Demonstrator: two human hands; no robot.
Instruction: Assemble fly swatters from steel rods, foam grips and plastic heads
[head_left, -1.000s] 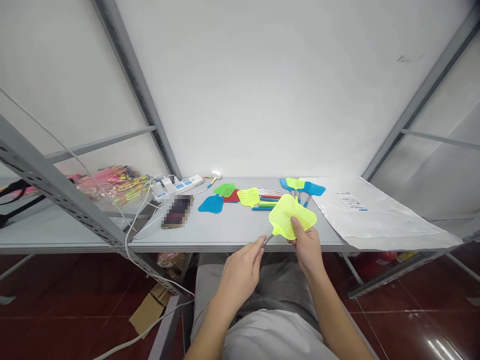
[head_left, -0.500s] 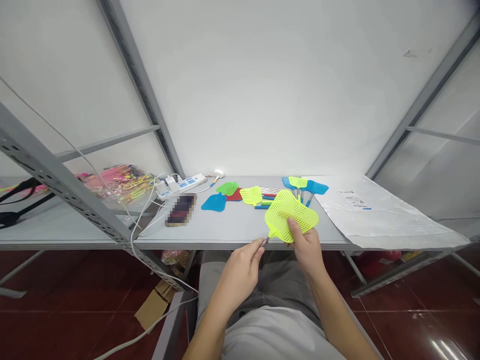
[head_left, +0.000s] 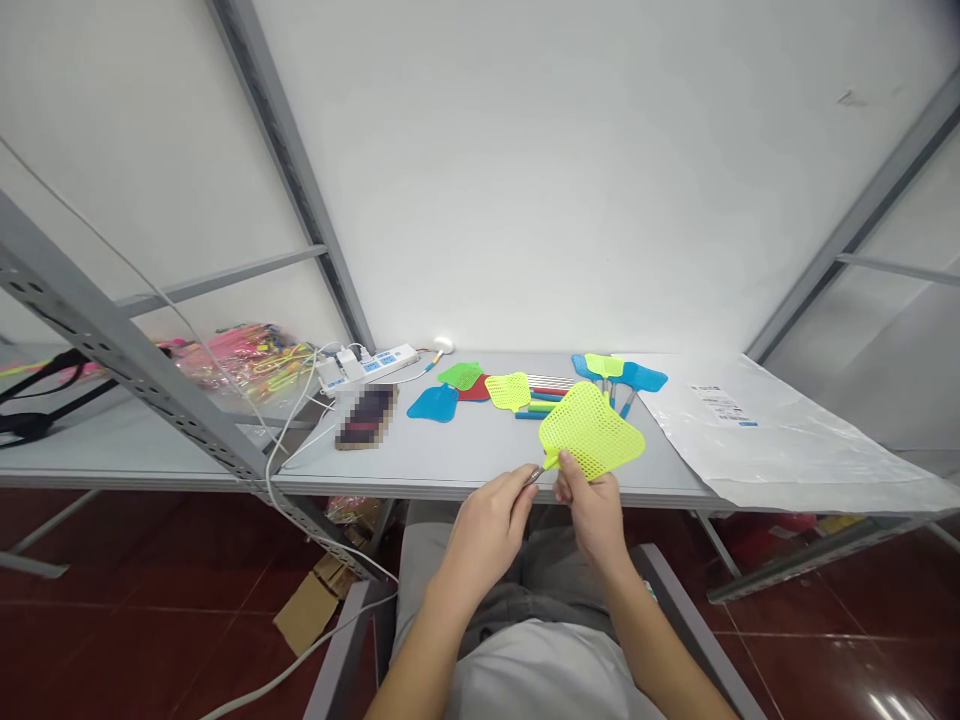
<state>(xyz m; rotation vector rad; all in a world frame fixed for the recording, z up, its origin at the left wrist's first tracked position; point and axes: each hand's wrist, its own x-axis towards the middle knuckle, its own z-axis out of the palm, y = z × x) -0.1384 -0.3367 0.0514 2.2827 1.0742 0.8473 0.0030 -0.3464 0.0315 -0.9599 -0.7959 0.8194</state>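
Note:
A yellow-green fly swatter (head_left: 592, 430) with a perforated head is held between my two hands, over the table's front edge. My left hand (head_left: 491, 525) is closed around its metal shaft; most of the shaft is hidden by the fingers. My right hand (head_left: 592, 505) pinches the lower edge of the head near its neck, thumb on top. Behind it on the table lie loose swatter heads: a blue one (head_left: 433, 403), a green one (head_left: 460, 375), a red one (head_left: 475, 388) and a yellow one (head_left: 508, 390). Coloured handles (head_left: 534, 407) with metal rods (head_left: 551, 381) lie beside them.
At the right back lie several swatters with shafts, among them a blue one (head_left: 643, 377). White plastic packaging (head_left: 720, 440) covers the table's right end. A blurred-out phone (head_left: 367, 417), a power strip (head_left: 382, 362) and cables lie at left, by a metal shelf post (head_left: 135, 340).
My right hand has slid from the middle of the swatter head down toward its neck. The left hand keeps its grip on the shaft. The view has shifted slightly.

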